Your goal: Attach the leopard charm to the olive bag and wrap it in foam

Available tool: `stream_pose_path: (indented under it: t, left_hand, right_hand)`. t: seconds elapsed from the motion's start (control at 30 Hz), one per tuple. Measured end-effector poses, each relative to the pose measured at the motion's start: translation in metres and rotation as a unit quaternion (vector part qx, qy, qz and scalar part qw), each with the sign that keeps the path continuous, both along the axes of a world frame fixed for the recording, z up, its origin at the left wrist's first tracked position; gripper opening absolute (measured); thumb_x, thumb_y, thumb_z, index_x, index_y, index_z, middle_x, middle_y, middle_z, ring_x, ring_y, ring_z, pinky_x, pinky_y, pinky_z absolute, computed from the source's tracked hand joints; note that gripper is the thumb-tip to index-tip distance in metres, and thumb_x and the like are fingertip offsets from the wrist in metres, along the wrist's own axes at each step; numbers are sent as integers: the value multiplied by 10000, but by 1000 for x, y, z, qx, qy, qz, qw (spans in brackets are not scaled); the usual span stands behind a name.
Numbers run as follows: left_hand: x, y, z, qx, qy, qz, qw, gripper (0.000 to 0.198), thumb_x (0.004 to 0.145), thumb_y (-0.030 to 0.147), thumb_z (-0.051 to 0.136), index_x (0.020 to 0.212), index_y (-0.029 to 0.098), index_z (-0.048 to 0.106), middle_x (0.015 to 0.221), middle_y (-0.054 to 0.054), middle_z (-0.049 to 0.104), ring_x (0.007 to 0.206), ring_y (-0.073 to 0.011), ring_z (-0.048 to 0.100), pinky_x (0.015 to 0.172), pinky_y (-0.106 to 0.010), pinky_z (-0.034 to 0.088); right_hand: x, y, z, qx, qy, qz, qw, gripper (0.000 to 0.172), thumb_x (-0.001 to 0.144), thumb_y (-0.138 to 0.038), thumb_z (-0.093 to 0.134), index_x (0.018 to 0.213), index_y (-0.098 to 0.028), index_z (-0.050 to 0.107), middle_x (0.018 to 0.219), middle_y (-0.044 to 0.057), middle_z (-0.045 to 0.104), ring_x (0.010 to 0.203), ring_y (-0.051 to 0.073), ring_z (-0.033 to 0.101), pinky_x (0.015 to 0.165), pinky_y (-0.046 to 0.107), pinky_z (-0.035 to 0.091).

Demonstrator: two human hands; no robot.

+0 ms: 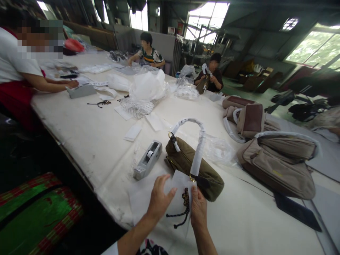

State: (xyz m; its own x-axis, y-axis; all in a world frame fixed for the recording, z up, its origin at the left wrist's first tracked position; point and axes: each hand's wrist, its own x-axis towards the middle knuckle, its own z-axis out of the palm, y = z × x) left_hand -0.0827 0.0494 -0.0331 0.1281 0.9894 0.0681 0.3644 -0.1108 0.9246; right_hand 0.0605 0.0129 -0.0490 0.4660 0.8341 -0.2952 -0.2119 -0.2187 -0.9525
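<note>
An olive-green handbag (196, 164) lies on the table in front of me, its raised handle (199, 148) wrapped in white paper and joined by gold rings. My right hand (198, 209) is at the near end of the bag, pinching the edge of a thin white paper sheet (148, 191). Over that sheet hangs a leopard-patterned charm (185, 200) with dark knotted cords, just left of my right fingers. My left hand (160, 197) hovers above the sheet, fingers and thumb apart, holding nothing. Beyond it stands a grey tape dispenser (148, 159) with a roll inside.
Taupe bags (276, 166) with wrapped handles lie on the right, near a dark flat piece (297, 211). Crumpled white wrapping (146, 88), paper slips (132, 132) and another corded charm (99, 103) lie farther back. Several people work around the table (79, 138). A green plaid-edged bag (39, 212) is lower left.
</note>
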Motion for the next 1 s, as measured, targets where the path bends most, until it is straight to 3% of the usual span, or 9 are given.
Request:
stream_pose_path:
  t: [0.03,0.13,0.2,0.27,0.37,0.47,0.63,0.87,1.0]
  left_hand:
    - [-2,12,-1,-61,-48,-3,997,505,700,337,628,1146,128,516,1121,-133,555,1050,-257,500,877,-398,426]
    - [4,34,-8,-243,-193,-157,937,553,608,395,702,1066,111,574,940,-93,641,806,-207,589,693,-297,468]
    - [15,34,-13,-281,-223,-191,914,468,583,407,715,917,91,627,727,-43,639,611,-151,556,559,-238,427]
    - [26,27,-17,-267,-207,-155,928,397,548,386,734,793,90,634,603,-2,588,535,-123,496,502,-214,372]
    - [35,16,-16,-205,-165,-106,959,308,574,332,719,777,117,631,652,2,601,613,-141,508,557,-217,384]
    - [35,13,-10,-156,-118,-81,977,255,619,295,677,814,136,633,727,-10,630,680,-165,533,612,-227,406]
    - [32,13,-2,-145,-90,-87,981,232,625,216,623,844,143,627,739,-7,632,676,-168,536,615,-227,409]
    - [30,5,6,-166,-104,-121,973,165,661,160,515,783,135,623,665,9,593,619,-143,506,573,-216,389]
    - [28,-1,6,-166,-127,-124,970,240,663,230,603,882,133,621,760,-12,633,693,-165,538,631,-234,420]
  right_hand:
    - [0,0,2,1,13,7,1000,423,753,-558,545,914,-177,631,740,15,683,675,163,605,611,258,465]
    - [0,2,5,8,31,28,999,455,747,-579,537,938,-176,629,783,25,689,710,179,615,632,271,472]
    - [-1,3,6,14,10,25,1000,485,743,-585,537,977,-170,626,857,37,689,785,195,614,683,277,471]
    - [-3,4,5,10,-29,-8,1000,480,752,-570,537,1014,-176,620,945,41,679,890,202,595,763,270,453]
    - [-5,3,1,11,-40,-69,997,475,779,-561,503,1066,-195,604,1059,34,652,1041,198,538,847,249,415]
    - [-6,-2,-3,7,29,-52,998,526,795,-599,430,1075,-192,609,1034,29,667,1054,209,543,817,268,446]
    - [-10,-11,0,-21,111,-8,994,524,794,-575,439,1126,-197,586,1018,11,674,1078,219,542,829,304,465]
    - [-10,-13,-4,-23,89,-59,994,521,781,-556,473,1151,-204,569,1037,9,667,1096,225,527,865,314,450]
    - [-12,-11,-7,-9,71,-64,995,496,780,-547,477,1139,-218,573,1033,7,667,1073,221,540,858,317,456]
